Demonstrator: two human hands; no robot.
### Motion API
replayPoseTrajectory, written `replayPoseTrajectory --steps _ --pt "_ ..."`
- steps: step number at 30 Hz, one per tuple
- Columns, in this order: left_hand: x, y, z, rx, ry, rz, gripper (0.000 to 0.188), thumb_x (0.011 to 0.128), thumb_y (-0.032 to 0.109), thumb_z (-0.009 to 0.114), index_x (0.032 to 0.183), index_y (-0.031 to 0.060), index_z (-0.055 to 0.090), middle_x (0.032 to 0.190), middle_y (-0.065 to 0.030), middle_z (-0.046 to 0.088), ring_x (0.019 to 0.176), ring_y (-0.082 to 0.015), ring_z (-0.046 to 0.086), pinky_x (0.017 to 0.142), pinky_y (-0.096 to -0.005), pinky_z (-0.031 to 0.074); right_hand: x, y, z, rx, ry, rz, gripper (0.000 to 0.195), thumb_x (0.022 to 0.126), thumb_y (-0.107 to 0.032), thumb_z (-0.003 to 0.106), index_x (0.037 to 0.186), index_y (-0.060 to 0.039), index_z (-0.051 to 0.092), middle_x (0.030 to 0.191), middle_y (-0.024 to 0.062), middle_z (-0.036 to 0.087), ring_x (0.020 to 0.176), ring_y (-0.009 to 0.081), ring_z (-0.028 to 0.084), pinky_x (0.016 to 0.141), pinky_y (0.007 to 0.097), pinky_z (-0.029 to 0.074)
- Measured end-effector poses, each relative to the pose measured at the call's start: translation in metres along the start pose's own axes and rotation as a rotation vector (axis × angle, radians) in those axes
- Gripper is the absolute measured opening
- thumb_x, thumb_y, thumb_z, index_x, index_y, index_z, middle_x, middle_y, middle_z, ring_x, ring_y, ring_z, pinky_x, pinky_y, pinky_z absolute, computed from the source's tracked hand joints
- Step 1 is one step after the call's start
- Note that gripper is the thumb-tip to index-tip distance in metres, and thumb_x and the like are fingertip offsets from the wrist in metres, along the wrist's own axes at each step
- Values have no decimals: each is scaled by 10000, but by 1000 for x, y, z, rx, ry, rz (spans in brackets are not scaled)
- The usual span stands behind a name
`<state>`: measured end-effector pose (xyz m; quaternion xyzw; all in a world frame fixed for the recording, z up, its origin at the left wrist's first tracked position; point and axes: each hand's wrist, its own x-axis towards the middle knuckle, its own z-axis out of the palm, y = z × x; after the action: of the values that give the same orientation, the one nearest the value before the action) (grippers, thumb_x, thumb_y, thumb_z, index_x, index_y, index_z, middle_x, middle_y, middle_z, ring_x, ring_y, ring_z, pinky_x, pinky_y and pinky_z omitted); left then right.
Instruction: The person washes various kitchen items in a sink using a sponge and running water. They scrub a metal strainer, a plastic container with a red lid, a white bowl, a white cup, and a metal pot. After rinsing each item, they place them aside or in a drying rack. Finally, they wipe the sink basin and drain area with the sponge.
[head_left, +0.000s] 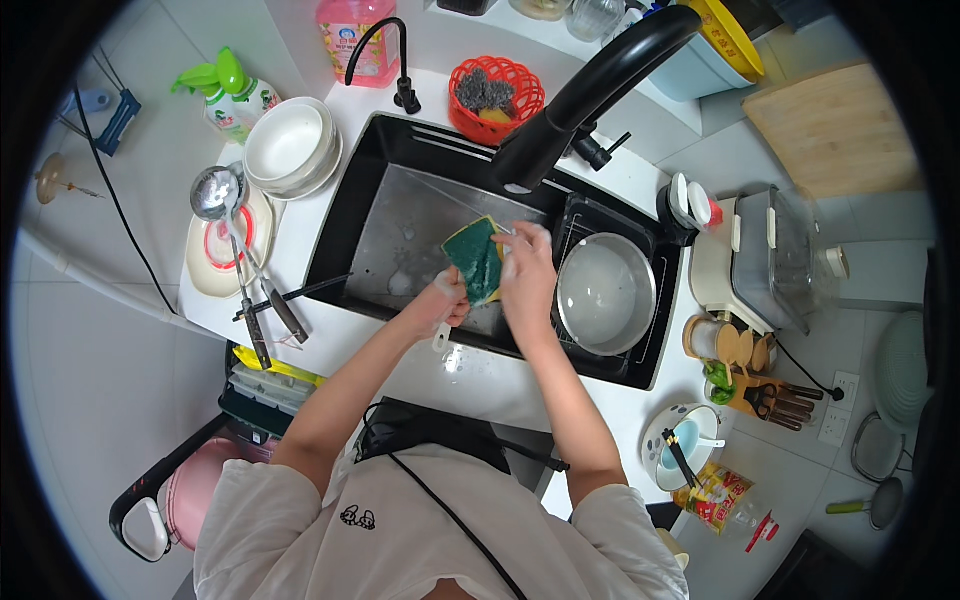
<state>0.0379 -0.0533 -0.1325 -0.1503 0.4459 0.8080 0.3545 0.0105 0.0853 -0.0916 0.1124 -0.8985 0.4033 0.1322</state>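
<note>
Over the black sink (367, 225), my soapy left hand (442, 301) grips a utensil whose pale handle end (442, 339), with a hanging hole, pokes out below the fist. The utensil's other end is hidden, so its kind is unclear. My right hand (527, 274) holds a green-and-yellow scouring sponge (477, 255) against the front of my left hand. Suds and water lie on the sink floor. Just right of my right hand, a round metal pot (607, 294) with cloudy water stands on a wire rack in the sink's right part.
A black faucet (592, 97) arches over the sink. Behind it stands a red plastic basket (495, 101) with steel-wool scrubbers. Stacked white bowls (291, 146) and ladles (217, 193) are at left, with a chopstick-like black stick (300, 291) jutting over the rim. Bowls (681, 448) stand at right.
</note>
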Motion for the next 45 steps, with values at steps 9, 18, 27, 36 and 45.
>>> replayPoseTrajectory --steps 9,18,27,36,45 --pt "-1 3 12 -72 -101 56 199 831 86 470 990 164 380 624 51 334 438 -22 262 366 -178 177 9 16 18 -66 -109 -186 304 809 -115 526 1093 -12 552 939 130 494 854 311 454 751 373 383" --pt "1 10 12 79 -30 12 245 844 71 475 1036 176 365 622 46 341 425 -21 269 345 -169 186 3 20 13 -22 -203 -81 284 801 -93 494 1071 -12 527 874 163 486 862 331 473 756 386 387" --pt "-4 17 13 66 -85 -1 204 808 20 464 938 156 386 597 40 338 422 -30 279 348 -183 186 23 15 16 55 -175 -195 161 772 -123 546 915 -56 578 836 129 520 837 323 492 727 389 396" --pt "-1 9 5 51 -34 16 135 842 92 496 938 135 411 573 45 314 418 -24 270 335 -175 180 17 17 31 44 -122 -262 137 769 -119 558 888 -50 552 810 135 520 809 337 501 724 386 402" --pt "-6 20 9 113 -76 88 139 889 257 466 870 121 444 555 60 287 416 -17 242 340 -174 177 13 38 18 816 156 489 117 861 -151 507 910 -45 516 856 25 527 785 118 504 687 265 414"
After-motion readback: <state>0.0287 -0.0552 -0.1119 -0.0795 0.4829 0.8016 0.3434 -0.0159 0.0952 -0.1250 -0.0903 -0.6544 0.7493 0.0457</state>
